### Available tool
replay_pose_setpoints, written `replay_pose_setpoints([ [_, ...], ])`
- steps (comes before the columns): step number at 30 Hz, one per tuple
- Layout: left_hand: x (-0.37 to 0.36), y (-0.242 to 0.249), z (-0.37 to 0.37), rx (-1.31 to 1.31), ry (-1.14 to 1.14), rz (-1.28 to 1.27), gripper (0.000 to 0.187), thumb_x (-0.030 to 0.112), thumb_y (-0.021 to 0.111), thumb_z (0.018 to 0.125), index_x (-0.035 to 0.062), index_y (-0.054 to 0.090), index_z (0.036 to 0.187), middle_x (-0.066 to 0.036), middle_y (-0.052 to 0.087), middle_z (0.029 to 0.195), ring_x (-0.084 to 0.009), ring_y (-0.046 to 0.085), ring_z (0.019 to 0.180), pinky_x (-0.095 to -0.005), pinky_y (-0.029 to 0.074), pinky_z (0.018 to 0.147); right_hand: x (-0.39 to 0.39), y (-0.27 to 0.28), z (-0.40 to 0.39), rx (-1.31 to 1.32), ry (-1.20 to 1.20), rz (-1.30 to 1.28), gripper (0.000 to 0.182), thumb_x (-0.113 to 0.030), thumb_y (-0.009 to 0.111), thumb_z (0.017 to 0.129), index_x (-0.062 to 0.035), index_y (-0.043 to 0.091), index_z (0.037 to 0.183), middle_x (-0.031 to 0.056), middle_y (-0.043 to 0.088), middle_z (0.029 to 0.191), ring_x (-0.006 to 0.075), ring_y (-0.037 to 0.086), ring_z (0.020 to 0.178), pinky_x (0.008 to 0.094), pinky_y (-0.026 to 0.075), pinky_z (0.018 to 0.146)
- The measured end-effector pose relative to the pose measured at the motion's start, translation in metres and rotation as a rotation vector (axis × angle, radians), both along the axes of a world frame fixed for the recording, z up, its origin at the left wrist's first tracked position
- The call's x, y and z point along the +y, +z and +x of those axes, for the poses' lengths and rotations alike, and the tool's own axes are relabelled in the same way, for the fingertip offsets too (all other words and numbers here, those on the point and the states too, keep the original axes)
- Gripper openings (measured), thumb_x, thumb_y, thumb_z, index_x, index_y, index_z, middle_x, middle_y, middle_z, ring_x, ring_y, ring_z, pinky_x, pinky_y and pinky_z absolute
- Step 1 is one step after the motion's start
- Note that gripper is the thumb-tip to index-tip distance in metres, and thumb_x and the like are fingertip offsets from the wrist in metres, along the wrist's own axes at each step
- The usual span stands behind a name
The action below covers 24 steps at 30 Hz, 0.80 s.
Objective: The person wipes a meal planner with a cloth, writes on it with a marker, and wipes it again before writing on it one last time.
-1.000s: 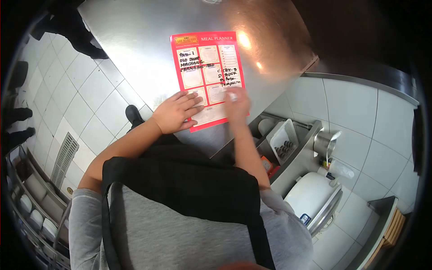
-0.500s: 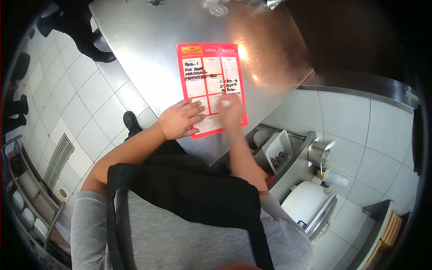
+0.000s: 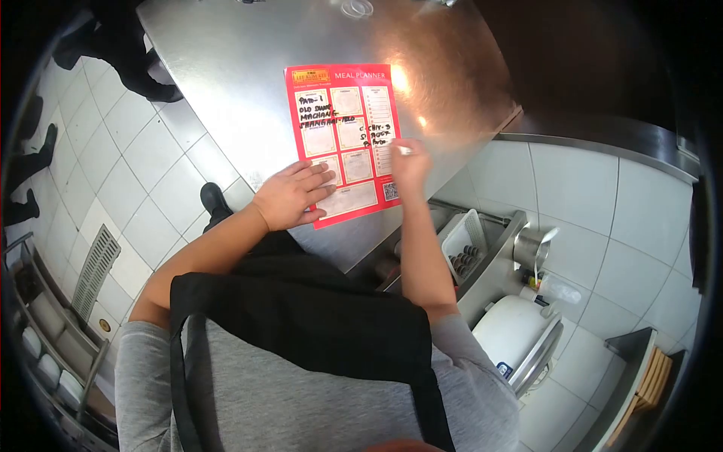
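A red-bordered meal planner sheet (image 3: 348, 164) lies on the steel table, with black handwritten lines at its upper left and right middle. Spread flat over the sheet's lower left edge is my left hand (image 3: 292, 194), fingers apart. At the right edge of the sheet, my right hand (image 3: 412, 169) is closed around a marker (image 3: 405, 151). Only a short whitish piece of the marker shows; its tip is hard to make out. A small printed square code shows at the sheet's lower right corner.
The steel table (image 3: 248, 90) has clear round lids (image 3: 357, 8) at its far edge. An open drawer to the right holds a white basket (image 3: 463, 239). Nearby are a metal pot (image 3: 532, 248) and a white container (image 3: 512, 339). Other people's dark-clothed legs (image 3: 124, 56) are at the left.
My right hand has moved right, off the lower middle of the sheet to its right edge, uncovering boxes and the printed code. My left hand stays on the sheet. The view has shifted slightly.
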<state>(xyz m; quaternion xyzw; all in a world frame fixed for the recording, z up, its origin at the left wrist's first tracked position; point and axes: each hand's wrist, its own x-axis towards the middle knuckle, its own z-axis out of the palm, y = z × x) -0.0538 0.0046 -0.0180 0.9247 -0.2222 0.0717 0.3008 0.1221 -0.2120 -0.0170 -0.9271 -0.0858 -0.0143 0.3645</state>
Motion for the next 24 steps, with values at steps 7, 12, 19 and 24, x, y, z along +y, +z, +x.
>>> replay_pose_setpoints([
  [7, 0.000, 0.001, 0.001, 0.004, 0.009, -0.004, 0.050, 0.033, 0.070, 0.078, 0.0109, 0.060, 0.122, -0.007, 0.053, 0.134, -0.0244, 0.046, 0.128, -0.0426, 0.034, 0.109, 0.029, 0.010, -0.040, -0.148, 0.230, -0.025, 0.006, -0.007, 0.069, 0.074, -0.0048, 0.069, 0.080, 0.0143, 0.067, 0.085, 0.0305, 0.066, 0.078, 0.0391, 0.051, 0.077],
  [12, 0.001, 0.001, 0.001, -0.014, 0.002, -0.002, 0.050, 0.033, 0.069, 0.077, 0.0100, 0.060, 0.121, -0.007, 0.053, 0.132, -0.0238, 0.046, 0.127, -0.0412, 0.034, 0.109, -0.002, 0.014, -0.004, -0.121, 0.013, -0.068, 0.010, -0.002, 0.068, 0.071, -0.0045, 0.069, 0.081, 0.0133, 0.066, 0.081, 0.0296, 0.065, 0.076, 0.0394, 0.051, 0.074],
  [19, 0.000, 0.001, 0.000, -0.012, 0.004, 0.005, 0.049, 0.034, 0.068, 0.078, 0.0098, 0.060, 0.120, -0.007, 0.053, 0.131, -0.0239, 0.045, 0.128, -0.0410, 0.033, 0.110, 0.055, 0.023, -0.086, 0.019, 0.292, 0.046, 0.007, -0.001, 0.068, 0.071, -0.0030, 0.065, 0.078, 0.0135, 0.062, 0.084, 0.0314, 0.063, 0.081, 0.0400, 0.050, 0.074],
  [24, 0.002, 0.001, 0.001, -0.007, 0.003, 0.008, 0.048, 0.034, 0.068, 0.079, 0.0100, 0.060, 0.120, -0.007, 0.052, 0.132, -0.0240, 0.045, 0.128, -0.0409, 0.033, 0.109, 0.056, 0.023, -0.089, 0.010, 0.281, 0.032, 0.009, -0.002, 0.068, 0.071, -0.0038, 0.066, 0.079, 0.0127, 0.063, 0.086, 0.0311, 0.063, 0.081, 0.0410, 0.051, 0.073],
])
